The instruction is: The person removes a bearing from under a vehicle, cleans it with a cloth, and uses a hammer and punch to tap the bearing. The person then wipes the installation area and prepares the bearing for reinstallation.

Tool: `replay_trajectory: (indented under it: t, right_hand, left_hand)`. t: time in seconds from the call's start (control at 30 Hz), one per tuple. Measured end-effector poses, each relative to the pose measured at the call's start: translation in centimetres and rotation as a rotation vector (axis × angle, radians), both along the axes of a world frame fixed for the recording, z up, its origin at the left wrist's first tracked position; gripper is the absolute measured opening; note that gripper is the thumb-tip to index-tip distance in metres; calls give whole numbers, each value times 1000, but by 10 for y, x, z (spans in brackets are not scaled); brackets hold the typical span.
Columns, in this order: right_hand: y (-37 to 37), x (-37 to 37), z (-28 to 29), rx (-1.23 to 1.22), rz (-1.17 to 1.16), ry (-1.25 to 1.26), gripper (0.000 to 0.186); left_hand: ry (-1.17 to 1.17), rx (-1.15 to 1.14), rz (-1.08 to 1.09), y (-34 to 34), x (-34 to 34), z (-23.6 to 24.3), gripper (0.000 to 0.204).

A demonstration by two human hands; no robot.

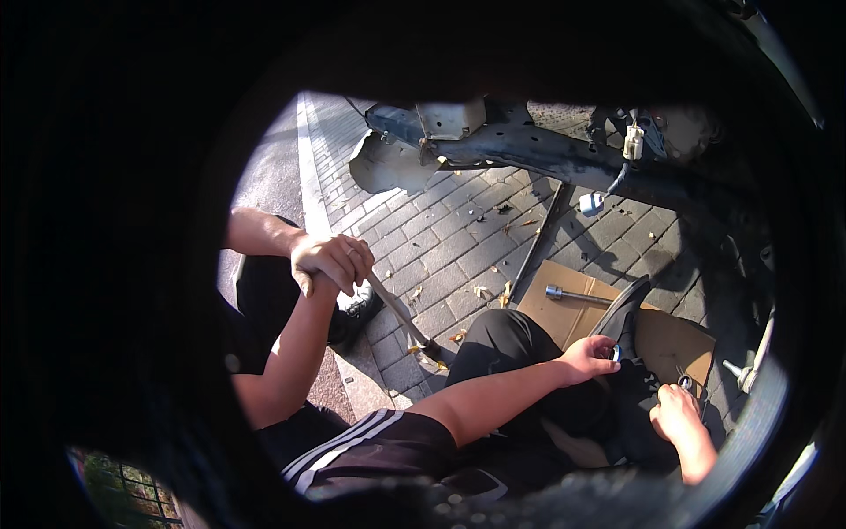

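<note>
My left hand (592, 359) is closed around a small round thing with a pale blue rim (616, 353), above my dark-trousered leg. Its fingers hide most of it, so I cannot make out its kind. Lower right, my right hand (677, 414) is closed, with a small shiny metal ring-shaped piece (685, 383) at its fingertips, over the edge of the cardboard (674, 342). A silver socket on a bar (568, 294) lies across the cardboard, beyond my dark shoe (627, 322).
At left, another person's hand (330, 260) rests at the top of a slanted metal bar (397, 309). A dark vehicle frame (546, 150) spans the far side, with a dangling white connector (591, 204). A dark rod (539, 234) lies on leaf-strewn paving (449, 238). A threaded joint (742, 374) juts in at right.
</note>
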State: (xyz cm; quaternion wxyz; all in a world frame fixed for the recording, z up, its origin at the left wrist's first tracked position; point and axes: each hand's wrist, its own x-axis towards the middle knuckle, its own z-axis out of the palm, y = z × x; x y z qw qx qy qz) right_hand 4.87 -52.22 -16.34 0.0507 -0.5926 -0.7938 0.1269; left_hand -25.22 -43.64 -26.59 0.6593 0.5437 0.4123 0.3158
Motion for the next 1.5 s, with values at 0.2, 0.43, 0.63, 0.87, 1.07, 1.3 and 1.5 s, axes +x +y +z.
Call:
replay_trajectory:
  t: [0.2,0.43,0.63,0.87,1.07,1.3,1.5]
  right_hand:
    - [-1,7,-23,-54,-25,-215,21]
    - [5,-15,5,-170,-8,-256,34]
    - [31,-3,-5,-270,-142,-149,36]
    - [67,69,-58,-528,-423,-85,32]
    - [106,96,-86,-459,-602,-122,40]
    - [140,126,-148,-434,-394,-314,38]
    - [141,156,-180,-557,-354,-263,72]
  left_hand:
    - [65,36,-33,0,3,1,75]
    - [-27,6,-46,-3,4,-1,72]
    - [34,-1,-54,3,3,0,71]
    - [11,-63,-53,2,5,1,61]
    - [-184,-112,-5,3,9,6,54]
    - [-189,-137,-6,8,13,7,55]
    - [-167,-141,-6,8,10,8,54]
